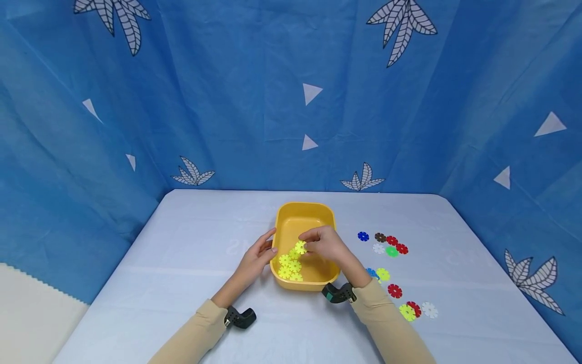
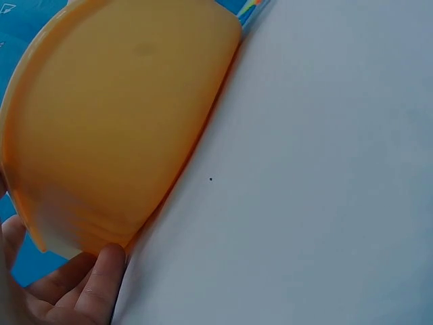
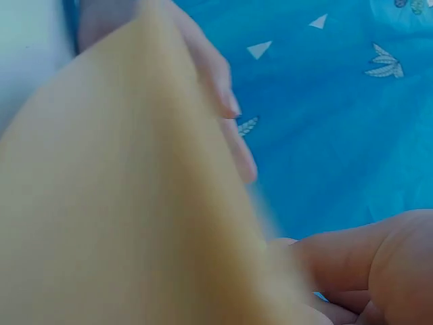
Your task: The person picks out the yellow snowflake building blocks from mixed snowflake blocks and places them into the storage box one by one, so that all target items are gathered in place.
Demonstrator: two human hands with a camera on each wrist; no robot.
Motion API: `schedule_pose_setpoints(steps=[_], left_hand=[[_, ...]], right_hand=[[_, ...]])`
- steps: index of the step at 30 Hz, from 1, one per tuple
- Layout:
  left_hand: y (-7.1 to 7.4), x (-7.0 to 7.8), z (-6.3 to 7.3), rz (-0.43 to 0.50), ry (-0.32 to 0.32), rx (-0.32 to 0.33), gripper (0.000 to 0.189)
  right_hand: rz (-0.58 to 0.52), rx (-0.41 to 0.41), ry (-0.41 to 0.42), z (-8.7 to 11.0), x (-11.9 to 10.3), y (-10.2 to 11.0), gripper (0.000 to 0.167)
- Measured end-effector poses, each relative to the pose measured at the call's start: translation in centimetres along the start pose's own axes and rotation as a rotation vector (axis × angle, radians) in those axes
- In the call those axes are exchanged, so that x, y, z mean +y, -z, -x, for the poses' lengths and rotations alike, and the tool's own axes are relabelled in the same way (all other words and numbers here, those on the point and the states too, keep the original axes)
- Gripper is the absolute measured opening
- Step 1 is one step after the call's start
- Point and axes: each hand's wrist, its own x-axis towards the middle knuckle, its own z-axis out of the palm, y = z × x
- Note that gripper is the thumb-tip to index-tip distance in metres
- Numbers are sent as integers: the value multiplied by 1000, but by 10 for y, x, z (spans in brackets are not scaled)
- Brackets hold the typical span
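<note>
A yellow plastic bin [image 1: 305, 285] stands on the white table, with several yellow snowflake discs [image 1: 285, 272] gathered in its near left part. My left hand [image 1: 255, 258] holds the bin's left side, thumb at the rim. In the left wrist view, fingers [image 2: 105, 277] touch the bin's outer wall [image 2: 122, 122]. Over the bin's inside, my right hand [image 1: 325, 243] pinches one yellow snowflake disc [image 1: 300, 247] between thumb and fingers. The right wrist view shows the blurred bin wall [image 3: 135, 169] covering much of that hand [image 3: 379, 261], and the disc is hidden there.
Right of the bin lie loose discs: a dark blue one [image 1: 363, 236], a brown one [image 1: 380, 237], a green one [image 1: 392, 251], red ones [image 1: 394, 290], white ones [image 1: 429, 310] and yellow ones [image 1: 407, 312]. A blue patterned curtain [image 1: 282, 101] hangs behind the table.
</note>
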Motion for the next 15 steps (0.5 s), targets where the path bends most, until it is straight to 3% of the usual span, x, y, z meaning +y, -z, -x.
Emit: schedule_pose_setpoints(steps=[15], left_hand=[[0,0,-1,-6,9,-11,58]], right_hand=[[162,3,-7,-2,6,-16,24]])
